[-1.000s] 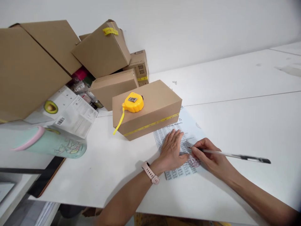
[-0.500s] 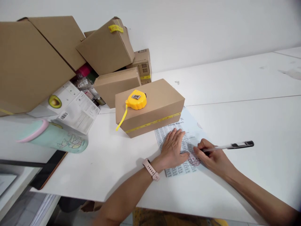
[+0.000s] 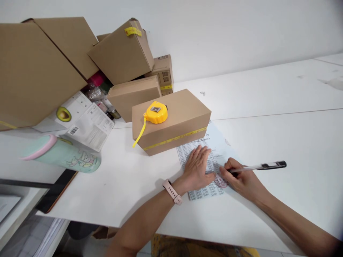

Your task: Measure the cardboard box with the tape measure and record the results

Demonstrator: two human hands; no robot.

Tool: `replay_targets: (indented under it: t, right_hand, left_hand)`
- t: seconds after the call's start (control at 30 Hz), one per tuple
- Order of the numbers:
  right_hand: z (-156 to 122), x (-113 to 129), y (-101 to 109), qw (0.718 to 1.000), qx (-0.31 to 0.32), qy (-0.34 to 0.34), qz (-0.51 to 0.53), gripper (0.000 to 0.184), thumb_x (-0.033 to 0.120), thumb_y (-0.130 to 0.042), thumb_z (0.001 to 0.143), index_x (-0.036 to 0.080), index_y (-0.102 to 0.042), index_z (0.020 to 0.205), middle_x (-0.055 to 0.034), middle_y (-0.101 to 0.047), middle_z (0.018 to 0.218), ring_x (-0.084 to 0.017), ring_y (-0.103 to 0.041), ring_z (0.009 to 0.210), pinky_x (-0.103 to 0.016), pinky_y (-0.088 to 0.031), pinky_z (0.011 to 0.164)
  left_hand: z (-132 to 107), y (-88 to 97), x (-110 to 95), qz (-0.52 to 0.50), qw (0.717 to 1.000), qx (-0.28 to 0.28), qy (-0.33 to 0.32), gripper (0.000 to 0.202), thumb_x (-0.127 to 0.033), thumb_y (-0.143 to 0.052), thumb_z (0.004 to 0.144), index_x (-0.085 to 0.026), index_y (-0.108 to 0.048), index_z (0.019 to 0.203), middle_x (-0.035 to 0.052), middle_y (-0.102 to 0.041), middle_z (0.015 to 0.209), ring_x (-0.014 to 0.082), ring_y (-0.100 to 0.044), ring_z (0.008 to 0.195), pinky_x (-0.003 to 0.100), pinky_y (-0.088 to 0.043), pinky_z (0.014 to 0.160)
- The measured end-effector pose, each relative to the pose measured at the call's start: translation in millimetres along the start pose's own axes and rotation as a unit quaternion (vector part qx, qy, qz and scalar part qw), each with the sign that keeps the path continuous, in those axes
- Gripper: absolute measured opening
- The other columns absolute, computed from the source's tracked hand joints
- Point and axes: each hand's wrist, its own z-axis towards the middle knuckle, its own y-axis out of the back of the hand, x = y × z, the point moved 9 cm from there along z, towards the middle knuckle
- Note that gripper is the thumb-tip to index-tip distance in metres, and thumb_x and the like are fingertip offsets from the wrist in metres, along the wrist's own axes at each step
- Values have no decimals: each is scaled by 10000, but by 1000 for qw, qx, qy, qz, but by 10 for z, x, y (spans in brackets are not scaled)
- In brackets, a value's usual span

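My left hand (image 3: pixel 197 167) lies flat on a printed sheet headed "Testing Report" (image 3: pixel 206 192), its fingers spread and a pink watch band (image 3: pixel 172 191) round the wrist. In my right hand (image 3: pixel 242 178) is a pen (image 3: pixel 258 166) with a clear barrel and black ends, slanting up to the right. The pen's tip is hidden behind my fingers, close to the paper. A reddish round stamp mark shows between my two hands. Just beyond them a brown cardboard box (image 3: pixel 175 123) covers the sheet's upper part, and a yellow tape measure (image 3: pixel 156 112) rests on that box.
More cardboard boxes (image 3: pixel 122 53) are piled against the wall at the back left. A mint bottle with a pink band (image 3: pixel 72 155) lies near white packaging (image 3: pixel 91 126). A dark flat tablet-like object (image 3: pixel 57 191) sits at the table's left edge.
The pen's upper end has shifted slightly to the left in my right hand. My left hand stays in place on the sheet. The view has moved very slightly.
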Motion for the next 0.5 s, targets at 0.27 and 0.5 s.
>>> replay_targets:
  t: [0.27, 0.5]
  right_hand:
    - [5, -11, -12, 1000, 8, -9, 20, 325, 428, -529, 926, 240, -406, 692, 52, -384, 575, -114, -334, 517, -258, -275, 467]
    - [4, 13, 31, 1000, -9, -12, 14, 329, 416, -519, 934, 241, -400, 682, 53, -355, 579, -117, -315, 524, -266, -260, 474]
  left_hand:
    - [-5, -7, 1, 2, 1000, -1, -1, 775, -343, -564, 825, -117, -246, 1495, 125, -233, 1625, 232, -38, 1529, 436, -96, 1260]
    - [-8, 9, -6, -4, 1000, 2, 3, 780, -342, -566, 820, -124, -245, 1497, 117, -231, 1627, 226, -33, 1529, 433, -90, 1261]
